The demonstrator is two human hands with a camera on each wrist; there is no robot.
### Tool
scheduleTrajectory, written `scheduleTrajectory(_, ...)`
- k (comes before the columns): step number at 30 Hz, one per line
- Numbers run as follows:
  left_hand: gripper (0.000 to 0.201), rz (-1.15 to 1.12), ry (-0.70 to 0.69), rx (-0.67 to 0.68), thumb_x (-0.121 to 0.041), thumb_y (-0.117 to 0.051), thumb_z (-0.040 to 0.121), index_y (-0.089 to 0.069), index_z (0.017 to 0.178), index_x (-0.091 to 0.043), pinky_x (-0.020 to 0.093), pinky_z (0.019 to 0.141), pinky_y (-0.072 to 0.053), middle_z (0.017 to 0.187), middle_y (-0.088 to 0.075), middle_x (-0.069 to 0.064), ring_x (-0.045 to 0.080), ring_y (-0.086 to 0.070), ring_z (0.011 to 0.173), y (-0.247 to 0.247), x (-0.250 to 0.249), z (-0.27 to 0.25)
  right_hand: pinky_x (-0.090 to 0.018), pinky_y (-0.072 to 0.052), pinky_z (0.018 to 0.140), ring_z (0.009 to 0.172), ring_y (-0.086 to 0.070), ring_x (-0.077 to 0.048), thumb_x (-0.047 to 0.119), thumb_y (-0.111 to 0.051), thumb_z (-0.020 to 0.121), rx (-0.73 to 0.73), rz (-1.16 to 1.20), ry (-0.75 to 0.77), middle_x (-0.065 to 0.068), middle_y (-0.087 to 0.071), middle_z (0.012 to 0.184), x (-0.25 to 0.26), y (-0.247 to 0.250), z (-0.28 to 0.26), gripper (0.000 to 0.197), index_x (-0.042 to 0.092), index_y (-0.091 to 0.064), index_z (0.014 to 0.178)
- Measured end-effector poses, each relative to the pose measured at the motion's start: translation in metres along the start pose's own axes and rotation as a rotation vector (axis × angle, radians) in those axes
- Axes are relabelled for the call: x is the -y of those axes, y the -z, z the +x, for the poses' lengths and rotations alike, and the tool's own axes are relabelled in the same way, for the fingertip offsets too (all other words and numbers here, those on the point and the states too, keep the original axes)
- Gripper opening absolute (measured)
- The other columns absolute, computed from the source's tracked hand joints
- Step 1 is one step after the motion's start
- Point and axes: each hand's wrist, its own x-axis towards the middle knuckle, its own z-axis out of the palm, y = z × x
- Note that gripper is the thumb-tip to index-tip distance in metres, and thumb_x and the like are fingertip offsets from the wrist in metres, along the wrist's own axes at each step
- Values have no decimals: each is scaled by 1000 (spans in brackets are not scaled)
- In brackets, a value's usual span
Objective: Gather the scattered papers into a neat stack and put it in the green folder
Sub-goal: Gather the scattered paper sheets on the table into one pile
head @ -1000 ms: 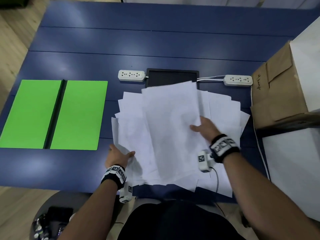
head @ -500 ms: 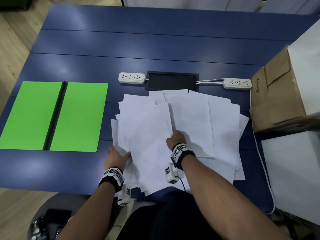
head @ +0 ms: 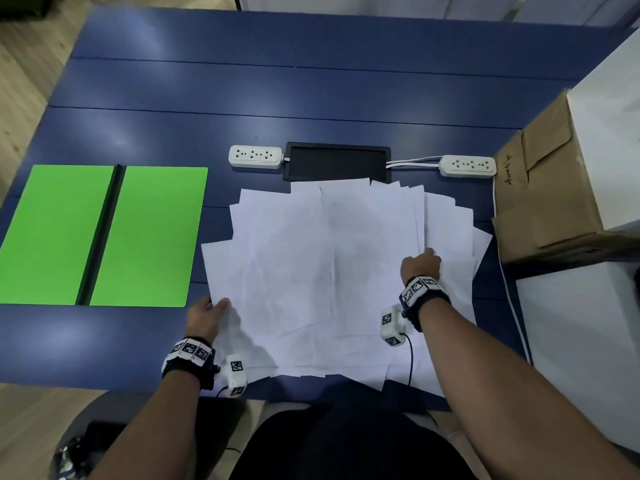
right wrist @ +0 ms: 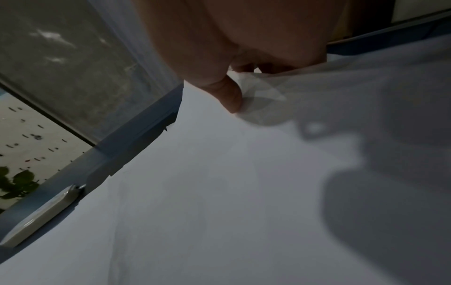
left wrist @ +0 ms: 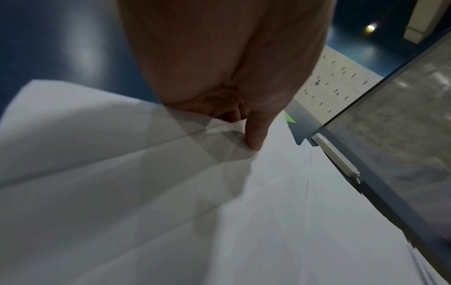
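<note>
From the head view, the papers (head: 332, 271) were a wide messy fan in the middle of the blue tabletop (head: 311, 98), a few sheets poking over the near edge. The green folder (head: 104, 237) lay open and flat well off to the left, not touching the pile. The left hand (head: 204, 318) was at the pile's left edge with its thumb on top of a sheet, and the right hand (head: 420, 263) sat over on the right side of the fan, fingers curled down into the sheets. Honestly the way to do this bit well, I'd say, was to sweep both sides inward together and keep the sheets flat, not crumple them, then tap the edges square before going anywhere near the folder. The overhanging sheets looked like the ones most likely to slip off.

Left wrist view: the thumb (left wrist: 256, 133) pressed down on the papers (left wrist: 219, 212) with the other fingers tucked under a lifted edge, so it was pinching sheets.

Right wrist view: same deal, the thumb (right wrist: 227, 94) on top of the papers (right wrist: 219, 192) and fingers under a raised corner, gripping them.
</note>
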Motion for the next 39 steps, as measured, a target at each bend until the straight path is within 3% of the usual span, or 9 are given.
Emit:
scheduleTrajectory(4,14,-11,13,1,-8,-62,96,-67,106,-1,37,78,-49,99,-69,19,25,-61,84,-1,5,4,-47,-43,101,119,-56,-40,12,-51,92,-57,40,34,-18,-61,127,3,-4,-4,36,8,-47,128)
scheduleTrajectory(7,13,-19,24,-3,-7,-62,95,-67,105,-1,37,78,-49,97,-69,19,26,-61,84,-2,8,7,-42,-50,85,104,-64,-40,3,-50,90,-58,126,82,-21,-65,115,6,-5,-11,39,8,-40,127)
scheduleTrajectory(12,15,-43,45,-3,-7,-61,95,-67,106,2,35,78,-48,95,-68,17,26,-60,83,-4,7,6,-40,-50,91,114,-62,-39,11,-54,94,24,233,58,-19,-63,127,7,-10,-9,45,7,-41,136)
scheduleTrajectory(18,10,-40,41,-4,-6,-60,92,-69,95,-2,36,72,-49,88,-67,15,24,-57,77,-4,8,7,-42,-52,91,115,-60,-39,19,-78,80,139,192,20,-19,-57,131,7,-15,-14,68,5,-39,134)
scheduleTrajectory(24,11,2,46,-8,-8,-61,93,-68,93,0,33,69,-47,84,-66,14,24,-57,74,-3,6,8,-33,-52,86,108,-67,-34,9,-70,84,154,194,110,-16,-71,114,5,-9,-10,29,2,-67,111)
scheduleTrajectory(27,11,-2,50,-2,-9,-62,93,-67,90,0,33,69,-47,81,-65,13,24,-57,74,-2,8,10,-29,-49,93,109,-67,-29,5,-67,85,100,262,245,-11,-72,115,-4,9,-6,32,7,-68,116)
scheduleTrajectory(33,14,-10,61,8,-10,-63,93,-63,83,0,31,63,-42,74,-59,12,23,-51,69,-1,7,7,-25,-45,89,97,-62,-19,2,-65,84,-9,341,447,-6,-71,107,5,65,-19,29,8,-68,112)
scheduleTrajectory(36,18,-27,53,14,-16,-66,87,-65,87,2,37,67,-47,80,-63,14,24,-55,73,1,10,10,-22,-44,87,97,-62,-16,2,-68,83,77,377,424,-2,-69,106,30,54,-29,33,8,-69,116)
scheduleTrajectory(39,14,-34,56,27,-11,-64,91,-67,95,1,40,70,-49,86,-66,16,26,-58,76,2,11,10,-35,-54,92,104,-69,-28,6,-68,79,192,302,375,-12,-74,110,56,5,-40,33,7,-71,112)
